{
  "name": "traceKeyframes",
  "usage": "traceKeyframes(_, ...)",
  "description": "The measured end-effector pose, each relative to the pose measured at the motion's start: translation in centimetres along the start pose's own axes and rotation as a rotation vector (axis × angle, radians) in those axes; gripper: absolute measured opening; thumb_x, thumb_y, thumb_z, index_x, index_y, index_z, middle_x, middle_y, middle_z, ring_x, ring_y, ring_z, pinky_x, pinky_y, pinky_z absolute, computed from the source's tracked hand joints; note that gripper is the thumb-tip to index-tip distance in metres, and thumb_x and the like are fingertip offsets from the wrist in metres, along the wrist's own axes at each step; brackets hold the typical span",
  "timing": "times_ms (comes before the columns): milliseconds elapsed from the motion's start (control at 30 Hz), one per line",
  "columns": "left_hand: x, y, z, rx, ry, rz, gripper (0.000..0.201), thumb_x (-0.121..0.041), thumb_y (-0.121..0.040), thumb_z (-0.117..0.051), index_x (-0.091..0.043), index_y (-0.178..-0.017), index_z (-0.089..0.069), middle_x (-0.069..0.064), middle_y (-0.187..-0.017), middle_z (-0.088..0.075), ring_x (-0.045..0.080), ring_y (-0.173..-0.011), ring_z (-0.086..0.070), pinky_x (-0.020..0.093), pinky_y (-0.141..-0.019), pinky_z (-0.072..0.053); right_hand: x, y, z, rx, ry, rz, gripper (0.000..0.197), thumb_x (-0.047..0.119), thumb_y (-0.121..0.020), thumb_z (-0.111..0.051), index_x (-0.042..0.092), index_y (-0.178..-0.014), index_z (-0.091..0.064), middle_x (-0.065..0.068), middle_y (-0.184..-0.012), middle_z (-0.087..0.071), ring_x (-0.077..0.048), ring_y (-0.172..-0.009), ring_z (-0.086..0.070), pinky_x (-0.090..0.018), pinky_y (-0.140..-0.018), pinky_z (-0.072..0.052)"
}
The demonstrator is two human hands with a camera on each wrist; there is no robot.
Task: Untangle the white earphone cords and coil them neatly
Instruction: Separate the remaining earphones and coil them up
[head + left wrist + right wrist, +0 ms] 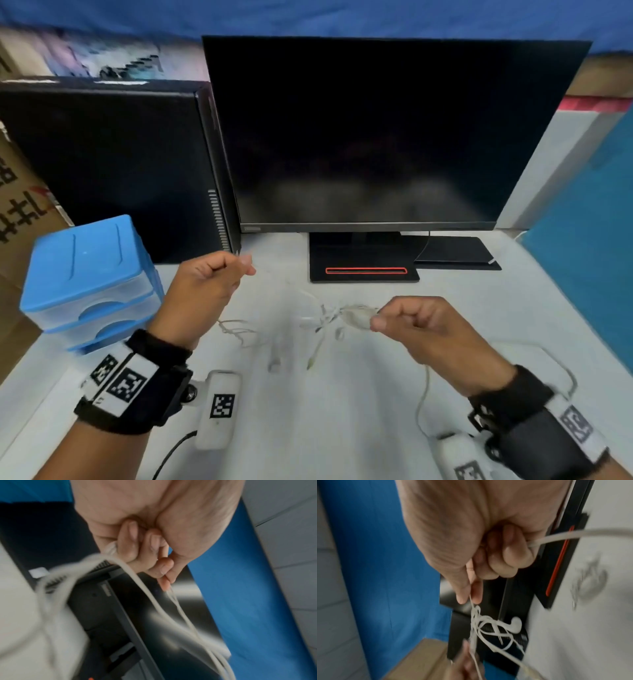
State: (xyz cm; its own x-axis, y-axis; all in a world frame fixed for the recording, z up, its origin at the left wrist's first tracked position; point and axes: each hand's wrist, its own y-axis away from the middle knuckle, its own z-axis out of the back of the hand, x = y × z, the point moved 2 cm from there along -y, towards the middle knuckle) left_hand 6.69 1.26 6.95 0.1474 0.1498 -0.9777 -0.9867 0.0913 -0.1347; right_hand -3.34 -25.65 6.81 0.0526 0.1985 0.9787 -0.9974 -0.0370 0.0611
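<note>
We see the white earphone cords [329, 317] as thin, pale strands, knotted into a small clump that hangs between the two hands above the white table [359, 411], in front of the monitor [394, 137]. Loose loops trail down from the clump onto the table, and their ends blur in the head view. The stretched run of cord lies roughly left to right, rising toward the left hand [205, 284], which is higher and farther back than the right hand [421, 329]. Both hands are clenched: the left pinches a strand between thumb and forefinger near the computer tower [113, 164], and the right pinches the cord just beside the knot. The right wrist view gives us what the head view cannot: an earbud [515, 626] caught among the crossed loops just below the pinching fingertips [476, 596], and a thicker white cable [573, 535] passing out of the curled fingers. The left wrist view shows strands running from the left hand's fingertips [165, 584], and more cord draped over its knuckles. A blue drawer box [89, 281] stands to the left.
</note>
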Motion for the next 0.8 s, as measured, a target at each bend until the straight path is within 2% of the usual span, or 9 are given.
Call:
traceKeyframes(100, 2.4, -1.0, 0.3, -0.023, -0.125, 0.056, 0.027, -0.023, -0.094, -0.061, -0.007, -0.074, -0.069, -0.014, -0.046, -0.039, 0.003, -0.042, -0.033, 0.017, -0.047, -0.031, 0.7, 1.0, 3.2, -0.111, 0.013, 0.094, 0.032, 0.045, -0.073, -0.077, 0.013, -0.078, -0.077, -0.015, -0.054, -0.026, -0.022, -0.050, -0.017, -0.026, -0.046, -0.015)
traceKeyframes(233, 3.4, -1.2, 0.0, 0.007, -0.180, 0.099, 0.029, -0.019, -0.090, -0.066, -0.016, -0.061, -0.067, -0.003, -0.050, -0.041, 0.009, -0.045, -0.033, 0.015, -0.047, -0.032, 2.0, 1.8, 4.1, -0.131, -0.021, 0.184, 0.060, 0.068, -0.057, -0.079, 0.014, -0.083, -0.078, -0.009, -0.050, -0.026, -0.022, -0.050, -0.015, -0.026, -0.046, -0.014)
traceKeyframes(300, 2.5, -0.6, -0.5, 0.041, -0.266, 0.007, 0.016, -0.019, -0.086, -0.071, -0.027, -0.073, -0.069, -0.006, -0.068, -0.059, 0.007, -0.061, -0.049, 0.017, -0.063, -0.041, 2.3, 2.1, 3.4, -0.099, -0.026, 0.205, 0.052, 0.061, -0.064, -0.080, 0.012, -0.083, -0.079, -0.012, -0.049, -0.025, -0.016, -0.047, -0.018, -0.020, -0.044, -0.018)
traceKeyframes(367, 0.3, 1.3, -2.0, 0.145, -0.408, -0.194, 0.023, -0.030, -0.080, -0.077, -0.038, -0.098, -0.065, -0.020, -0.102, -0.063, -0.005, -0.098, -0.055, 0.006, -0.085, -0.037, 2.4, 2.4, 1.9, -0.020, -0.049, 0.209, 0.035, 0.040, -0.078, -0.078, 0.005, -0.083, -0.078, -0.012, -0.046, -0.028, -0.006, -0.042, -0.024, -0.011, -0.042, -0.025)
traceKeyframes(467, -2.0, 5.2, -6.2, 0.451, -0.327, -0.289, 0.045, -0.040, -0.080, -0.077, -0.038, -0.120, -0.058, -0.023, -0.122, -0.059, -0.003, -0.120, -0.050, 0.005, -0.097, -0.031, 2.3, 2.9, -0.8, 0.106, -0.039, 0.210, 0.020, 0.011, -0.085, -0.065, -0.007, -0.087, -0.073, 0.013, -0.045, -0.051, 0.002, -0.040, -0.044, -0.004, -0.047, -0.035)
traceKeyframes(567, -1.7, 7.4, -9.1, 0.643, -0.235, -0.259, 0.008, -0.027, -0.091, -0.066, -0.023, -0.098, -0.068, -0.009, -0.094, -0.071, 0.011, -0.094, -0.066, 0.025, -0.090, -0.048, 2.5, 3.0, -1.4, 0.099, -0.039, 0.263, 0.015, -0.001, -0.093, -0.059, -0.011, -0.087, -0.069, 0.010, -0.055, -0.064, 0.000, -0.050, -0.057, -0.007, -0.061, -0.043)
traceKeyframes(633, -0.4, 7.0, -9.0, 0.606, -0.217, -0.227, 0.011, -0.022, -0.094, -0.063, -0.022, -0.085, -0.068, -0.004, -0.081, -0.071, 0.012, -0.079, -0.067, 0.025, -0.079, -0.051, 3.0, 3.0, -0.2, 0.010, -0.091, 0.258, 0.014, -0.001, -0.092, -0.061, -0.009, -0.084, -0.069, 0.012, -0.044, -0.052, 0.001, -0.041, -0.047, -0.004, -0.051, -0.037)
traceKeyframes(700, 0.6, 6.1, -8.3, 0.559, -0.189, -0.168, 0.013, -0.023, -0.093, -0.063, -0.023, -0.082, -0.068, 0.000, -0.077, -0.071, 0.011, -0.072, -0.066, 0.022, -0.072, -0.051, 3.7, 3.1, 1.7, -0.075, -0.142, 0.252, 0.013, 0.009, -0.087, -0.067, 0.006, -0.076, -0.073, 0.008, -0.042, -0.038, -0.004, -0.038, -0.030, -0.012, -0.042, -0.026)
traceKeyframes(800, 1.1, 4.8, -7.3, 0.499, -0.173, -0.120, 0.017, -0.039, -0.088, -0.068, -0.025, -0.081, -0.073, 0.002, -0.078, -0.070, 0.011, -0.065, -0.062, 0.026, -0.065, -0.052, 4.5, 3.4, 4.8, -0.170, -0.333, 0.291, 0.013, 0.008, -0.072, -0.062, 0.011, -0.060, -0.067, 0.002, -0.042, -0.031, -0.009, -0.039, -0.021, -0.023, -0.046, -0.012)
